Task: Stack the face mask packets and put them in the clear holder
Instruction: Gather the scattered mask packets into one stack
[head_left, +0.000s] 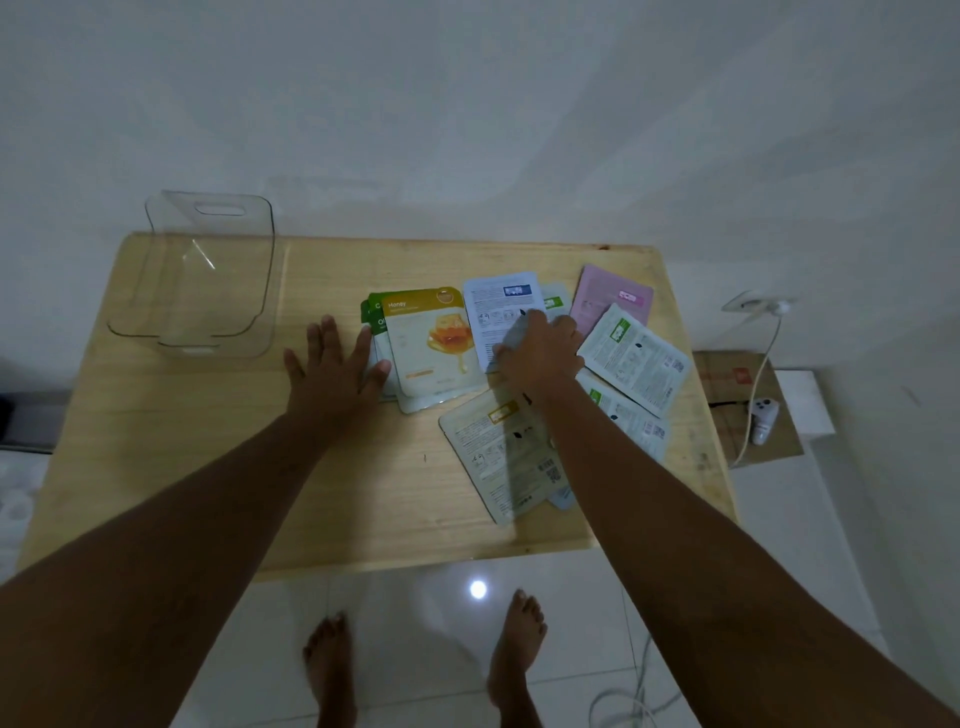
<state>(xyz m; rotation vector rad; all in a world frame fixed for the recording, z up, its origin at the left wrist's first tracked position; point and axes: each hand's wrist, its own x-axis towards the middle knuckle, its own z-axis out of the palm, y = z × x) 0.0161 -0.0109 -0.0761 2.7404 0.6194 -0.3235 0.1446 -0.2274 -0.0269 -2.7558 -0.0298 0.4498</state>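
Wooden table (208, 467): left hand (337, 369) splayed beside packet stack (431, 348), right hand (540, 353) fingers curled on blue-labelled packet (498, 306).

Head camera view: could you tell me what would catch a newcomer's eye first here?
Face mask packets lie scattered across the right half of the wooden table, with the right hand on them. The left hand lies flat beside a small stack topped by the Honey packet; the empty clear holder stands far left.
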